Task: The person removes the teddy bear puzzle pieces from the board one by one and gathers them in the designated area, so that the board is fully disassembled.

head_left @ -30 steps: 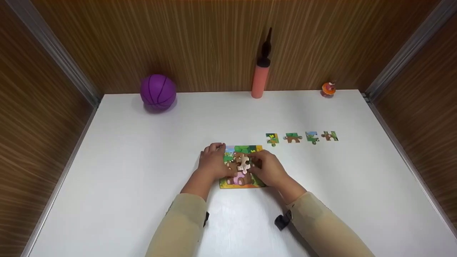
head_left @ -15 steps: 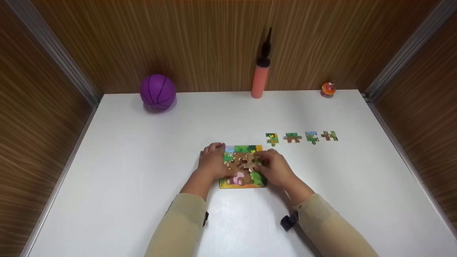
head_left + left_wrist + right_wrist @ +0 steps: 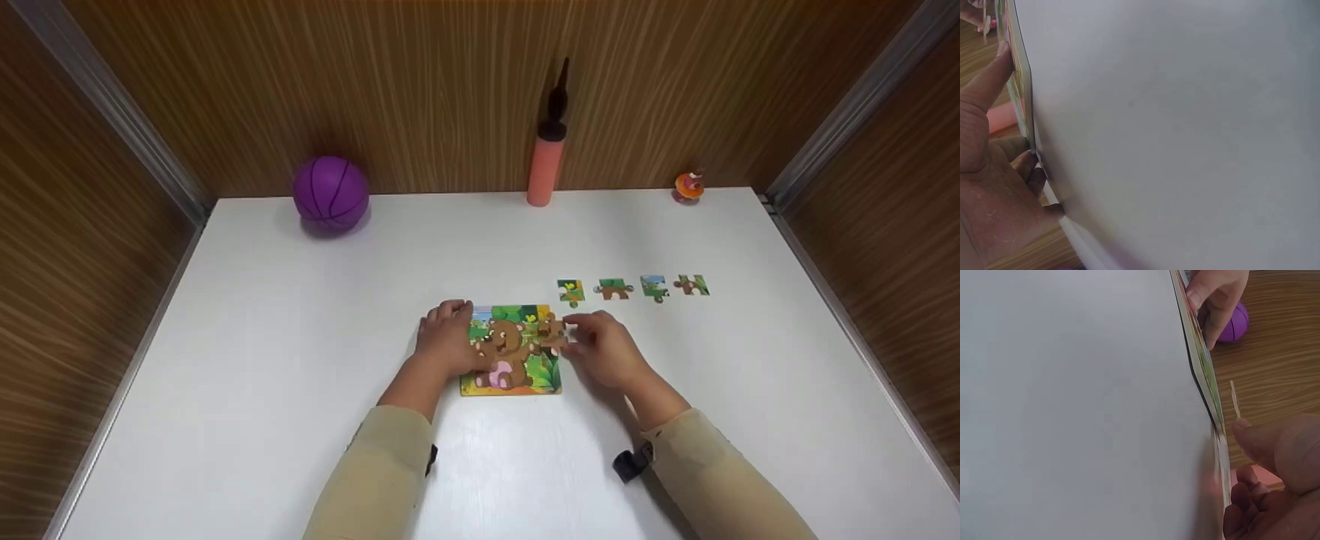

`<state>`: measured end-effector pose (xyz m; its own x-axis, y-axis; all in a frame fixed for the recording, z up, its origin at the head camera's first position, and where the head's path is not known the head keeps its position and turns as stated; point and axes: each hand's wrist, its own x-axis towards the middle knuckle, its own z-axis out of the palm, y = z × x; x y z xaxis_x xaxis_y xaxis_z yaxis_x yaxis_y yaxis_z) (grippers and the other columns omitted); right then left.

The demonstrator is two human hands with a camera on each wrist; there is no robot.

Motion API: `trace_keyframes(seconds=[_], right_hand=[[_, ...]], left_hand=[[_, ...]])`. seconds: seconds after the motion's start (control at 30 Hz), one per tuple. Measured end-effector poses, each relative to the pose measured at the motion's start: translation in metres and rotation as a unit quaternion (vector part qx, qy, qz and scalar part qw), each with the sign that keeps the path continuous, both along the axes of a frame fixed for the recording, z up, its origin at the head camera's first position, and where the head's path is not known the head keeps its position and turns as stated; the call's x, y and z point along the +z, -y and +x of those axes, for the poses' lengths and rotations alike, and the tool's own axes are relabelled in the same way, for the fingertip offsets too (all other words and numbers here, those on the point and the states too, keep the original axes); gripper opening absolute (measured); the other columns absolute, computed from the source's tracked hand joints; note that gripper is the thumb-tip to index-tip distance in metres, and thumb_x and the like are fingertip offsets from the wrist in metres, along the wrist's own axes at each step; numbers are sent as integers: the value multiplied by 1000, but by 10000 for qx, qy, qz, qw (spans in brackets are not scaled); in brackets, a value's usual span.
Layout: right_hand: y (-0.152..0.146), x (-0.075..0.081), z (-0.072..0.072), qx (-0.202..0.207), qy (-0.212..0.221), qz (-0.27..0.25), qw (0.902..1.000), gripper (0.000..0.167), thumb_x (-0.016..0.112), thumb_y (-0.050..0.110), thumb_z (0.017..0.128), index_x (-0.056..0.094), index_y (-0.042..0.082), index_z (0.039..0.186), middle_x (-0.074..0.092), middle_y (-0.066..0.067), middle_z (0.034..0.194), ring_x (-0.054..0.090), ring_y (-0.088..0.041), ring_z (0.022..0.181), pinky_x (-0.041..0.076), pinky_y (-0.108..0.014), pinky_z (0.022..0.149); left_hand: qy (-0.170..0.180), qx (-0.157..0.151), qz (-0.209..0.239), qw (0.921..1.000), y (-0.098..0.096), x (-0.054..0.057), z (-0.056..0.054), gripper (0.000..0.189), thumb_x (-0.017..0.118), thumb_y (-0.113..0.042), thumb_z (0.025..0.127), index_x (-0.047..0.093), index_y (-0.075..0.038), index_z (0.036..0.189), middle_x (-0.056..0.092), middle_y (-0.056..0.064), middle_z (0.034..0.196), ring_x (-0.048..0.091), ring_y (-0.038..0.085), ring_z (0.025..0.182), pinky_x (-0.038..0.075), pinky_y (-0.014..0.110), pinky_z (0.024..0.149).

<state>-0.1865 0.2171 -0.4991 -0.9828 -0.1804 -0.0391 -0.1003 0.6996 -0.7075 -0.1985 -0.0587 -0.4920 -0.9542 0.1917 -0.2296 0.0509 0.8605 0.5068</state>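
In the head view a jigsaw puzzle board with a brown bear picture lies flat on the white table. My left hand rests on its left side. In the left wrist view, the thumb presses on the board's face while the other fingers lie at its edge and on the table. My right hand pinches a puzzle piece between thumb and fingers. That piece, also visible edge-on in the right wrist view, is held above the board's right edge, apart from the board.
Several loose puzzle pieces lie in a row behind and right of the board. Along the back wall stand a purple ball, a pink hand pump and a small orange-and-pink toy figure. Wooden panels enclose the table's back and sides.
My right hand has moved right, carrying the pinched piece from over the board's middle to its right edge. The piece has turned so its picture shows. My left hand stays put.
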Motion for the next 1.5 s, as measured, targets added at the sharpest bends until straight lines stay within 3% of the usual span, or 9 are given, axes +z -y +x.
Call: trace_keyframes(seconds=[0.37, 0.67, 0.93, 1.5], right_hand=[[-23, 0, -5, -43, -57, 78, 9999, 42, 76, 1, 94, 68, -4, 135, 64, -22, 115, 61, -34, 103, 53, -51, 93], [-34, 0, -6, -62, 184, 227, 9996, 43, 75, 0, 95, 66, -5, 136, 63, -23, 115, 60, -34, 104, 53, -52, 93], [-38, -1, -10, 74, 321, 255, 9991, 40, 76, 1, 95, 68, -3, 135, 66, -23, 124, 61, -35, 109, 54, -53, 97], [-39, 0, -14, 42, 497, 392, 9980, 40, 75, 1, 96, 69, -2, 135, 66, -21, 124, 60, -32, 107, 54, -50, 97]], left_hand=[[13, -19, 0, 10000, 0, -1, -1, 110, 92, -43, 80, 34, -4, 165, 33, 14, 164, 27, 34, 153, 17, 53, 128], [31, 39, 106, 9999, 0, 2, 1, 113, 94, -43, 78, 34, -4, 165, 33, 12, 165, 25, 35, 154, 16, 53, 129], [-38, 41, 44, 10000, 1, 0, 1, 117, 95, -47, 76, 33, -5, 166, 33, 13, 165, 25, 36, 154, 14, 57, 129], [-46, 28, 40, 10000, 2, -1, 1, 117, 95, -48, 77, 33, -5, 166, 32, 13, 165, 25, 36, 155, 14, 56, 129]])
